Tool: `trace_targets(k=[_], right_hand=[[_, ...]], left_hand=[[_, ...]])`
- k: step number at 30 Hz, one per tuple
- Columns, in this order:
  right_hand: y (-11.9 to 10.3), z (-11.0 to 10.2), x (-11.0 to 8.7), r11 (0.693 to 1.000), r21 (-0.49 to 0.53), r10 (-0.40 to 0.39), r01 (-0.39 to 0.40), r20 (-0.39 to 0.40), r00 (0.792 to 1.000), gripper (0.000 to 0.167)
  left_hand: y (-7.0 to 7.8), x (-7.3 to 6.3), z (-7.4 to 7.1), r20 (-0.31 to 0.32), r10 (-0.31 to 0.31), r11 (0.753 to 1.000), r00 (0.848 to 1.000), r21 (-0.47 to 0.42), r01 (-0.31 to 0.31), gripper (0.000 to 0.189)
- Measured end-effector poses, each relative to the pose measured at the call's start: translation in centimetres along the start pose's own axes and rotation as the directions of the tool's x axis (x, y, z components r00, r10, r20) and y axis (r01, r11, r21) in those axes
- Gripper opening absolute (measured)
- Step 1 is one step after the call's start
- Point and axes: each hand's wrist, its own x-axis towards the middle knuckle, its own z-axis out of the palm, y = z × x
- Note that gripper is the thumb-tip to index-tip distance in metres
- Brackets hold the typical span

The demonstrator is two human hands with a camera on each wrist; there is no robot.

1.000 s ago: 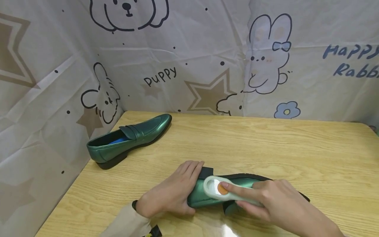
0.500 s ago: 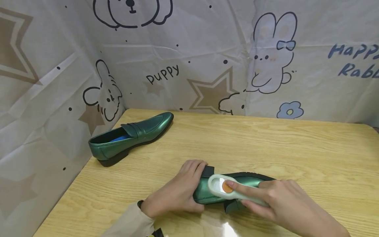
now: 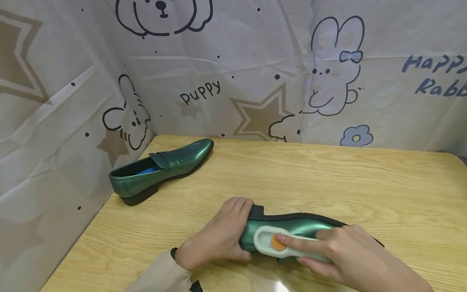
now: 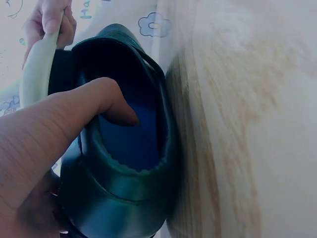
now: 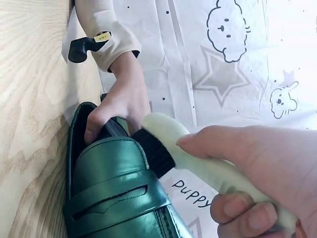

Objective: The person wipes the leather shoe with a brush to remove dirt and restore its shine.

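Note:
A green loafer lies on its side, its black sole facing away from the person. Around its heel my left hand grips, with the thumb reaching inside over the blue insole. My right hand holds a pale green shoe brush by its handle, index finger on an orange button. In the right wrist view the black bristles press against the shoe's upper side near the opening. The loafer's toe is partly hidden behind the right hand.
The matching green loafer stands upright at the back left of the wooden table. A cartoon-printed cloth hangs along the back and left edges. A beige sleeve covers the left forearm.
The brush and right hand have moved slightly toward the person, down the shoe's side, baring more of the upper near the sole. The left hand keeps its grip on the heel.

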Motion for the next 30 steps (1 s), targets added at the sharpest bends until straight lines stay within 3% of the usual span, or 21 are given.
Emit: trace_targets(k=[4, 6, 10, 16, 20, 24, 26, 30], right_hand=[[0.17, -0.19, -0.11, 0.997, -0.065, 0.045, -0.049, -0.066, 0.997, 0.053], [0.22, -0.17, -0.08, 0.995, -0.064, 0.067, -0.070, -0.054, 0.996, 0.051], [0.18, 0.08, -0.09, 0.999, -0.017, 0.036, -0.037, -0.005, 0.999, 0.047], [0.23, -0.15, -0.08, 0.996, -0.049, 0.078, -0.081, -0.069, 0.995, 0.050], [0.17, -0.40, -0.17, 0.997, 0.002, 0.072, -0.072, 0.014, 0.997, 0.047], [0.18, -0.59, -0.21, 0.992, -0.001, 0.130, -0.130, 0.042, 0.991, 0.048], [0.20, -0.64, -0.26, 0.988, -0.007, 0.151, -0.151, 0.054, 0.987, 0.047], [0.35, -0.67, -0.32, 0.994, 0.028, 0.106, -0.108, 0.073, 0.992, 0.046]], left_hand=[[0.01, 0.21, -0.13, 0.007, -0.010, 1.000, 1.000, 0.003, 0.010, 0.112], [0.00, 0.22, -0.14, 0.018, -0.015, 1.000, 1.000, 0.000, 0.015, 0.112], [0.08, 0.12, 0.02, 0.027, -0.016, 1.000, 0.999, -0.012, 0.017, 0.112], [0.07, 0.13, -0.16, 0.063, -0.036, 0.997, 0.997, -0.069, 0.040, 0.112], [-0.18, 0.18, -0.14, 0.083, -0.038, 0.984, 0.996, -0.168, 0.052, 0.112], [-0.54, 0.18, 0.02, 0.092, -0.049, 0.958, 0.995, -0.278, 0.073, 0.113], [-0.61, 0.20, 0.08, 0.086, -0.046, 0.953, 0.995, -0.296, 0.069, 0.112], [-0.59, 0.13, 0.01, 0.078, -0.033, 0.947, 0.996, -0.316, 0.056, 0.111]])
